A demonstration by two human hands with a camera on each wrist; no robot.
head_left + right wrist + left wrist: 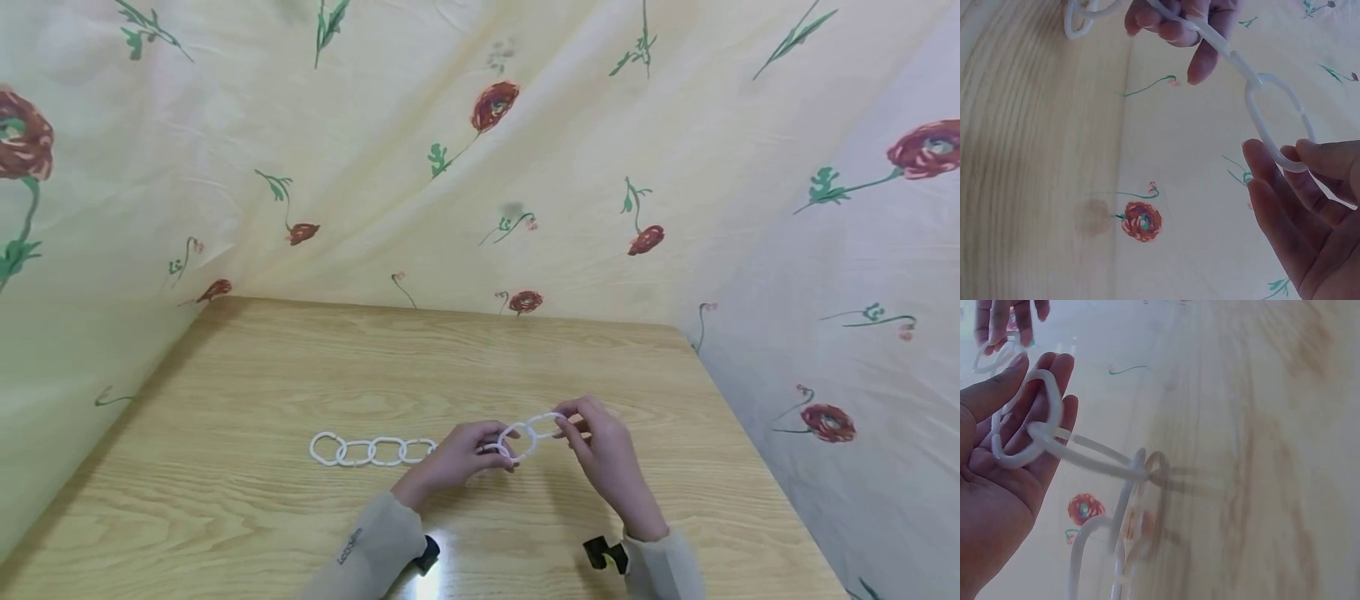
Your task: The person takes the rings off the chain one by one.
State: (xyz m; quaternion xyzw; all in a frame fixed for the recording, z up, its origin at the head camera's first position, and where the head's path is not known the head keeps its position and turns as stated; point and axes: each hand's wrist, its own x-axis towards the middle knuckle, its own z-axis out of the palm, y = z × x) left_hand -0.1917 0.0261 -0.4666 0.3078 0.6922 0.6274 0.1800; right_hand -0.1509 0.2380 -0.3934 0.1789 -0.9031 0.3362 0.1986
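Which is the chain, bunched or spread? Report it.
Spread: the chain runs link by link from the table to the right hand.

A light-brown, wood-grain tabletop (187, 517) spreads before a cream fabric backdrop (375, 150) printed with red flowers (495, 106) and green leaves (15, 257); the cloth falls in soft diagonal folds behind the table and closes in its left side, where a darker shadow (153, 375) lines the edge; at right, a bluish-white stretch of floral fabric (847, 258) flanks the wood; a bright white glare (430, 583) shines on the near side.
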